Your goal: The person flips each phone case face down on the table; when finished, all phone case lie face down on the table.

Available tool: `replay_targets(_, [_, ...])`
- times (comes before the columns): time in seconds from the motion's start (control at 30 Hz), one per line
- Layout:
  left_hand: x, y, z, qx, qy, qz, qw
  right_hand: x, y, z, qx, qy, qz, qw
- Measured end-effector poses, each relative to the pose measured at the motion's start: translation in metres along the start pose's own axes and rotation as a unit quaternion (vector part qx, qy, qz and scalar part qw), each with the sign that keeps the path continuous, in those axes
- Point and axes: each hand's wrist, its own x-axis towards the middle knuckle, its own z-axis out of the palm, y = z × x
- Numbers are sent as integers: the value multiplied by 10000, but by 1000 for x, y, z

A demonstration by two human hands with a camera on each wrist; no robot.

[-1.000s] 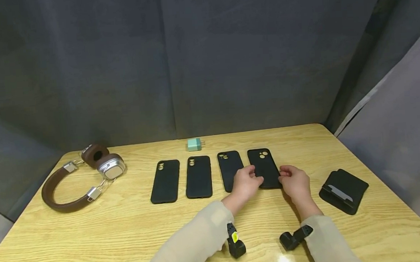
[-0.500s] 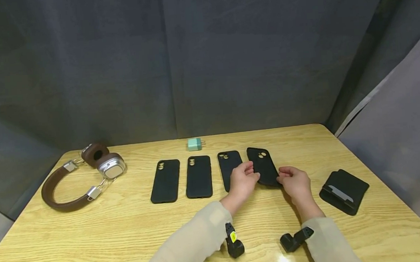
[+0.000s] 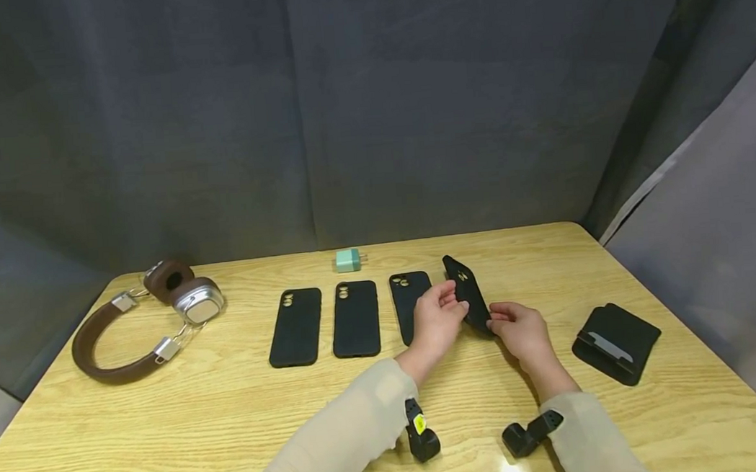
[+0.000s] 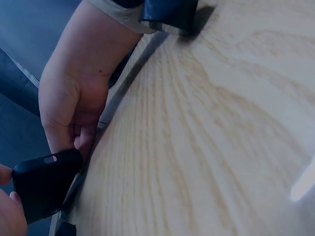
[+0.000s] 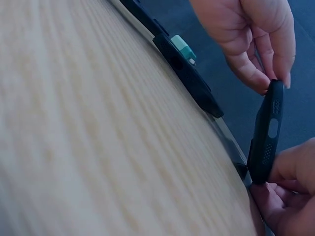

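A black phone case (image 3: pixel 470 295) is held between both hands, tipped up on its long side with its left edge raised. The left hand (image 3: pixel 436 319) pinches the raised edge; in the right wrist view, the thumb and fingers of this left hand (image 5: pixel 256 44) meet at the case's upper end. The right hand (image 3: pixel 523 334) grips the lower right edge. Seen from the left wrist, the case (image 4: pixel 47 184) shows its bottom rim with a port slot, the right hand (image 4: pixel 74 108) behind it. Another black phone case (image 3: pixel 409 299) lies flat beside the left hand.
Two more black phone cases (image 3: pixel 295 328) lie in the row to the left. A mint charger plug (image 3: pixel 348 260) sits behind them. Brown headphones (image 3: pixel 108 343) rest at the far left; a black card holder (image 3: pixel 617 344) with a grey card lies on the right.
The rightmost phone case lay flat; its left edge has risen and it now stands steeply tilted. The left hand has lifted slightly and the right hand has shifted a little left.
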Motion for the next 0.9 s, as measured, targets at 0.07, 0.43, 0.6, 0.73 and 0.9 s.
replay_targets(0.07, [0, 2, 0, -44, 7, -10, 10000, 1, 2, 1, -100, -100, -105, 9998])
replay_targets(0.43, [4, 9, 3, -215, -288, -350, 9987, 6, 7, 4, -386, -516, -383, 9972])
replay_targets(0.6, [5, 10, 3, -405, -374, -572, 9968, 8, 6, 3, -504, -648, -305, 9962])
replay_targets(0.73, [7, 11, 5, -357, -432, -675, 9961, 9, 5, 1, -712, -805, -343, 9936])
replay_targets(0.9, [9, 12, 8, -232, -480, -832, 9951, 8, 2, -4, -811, -1041, -446, 9902])
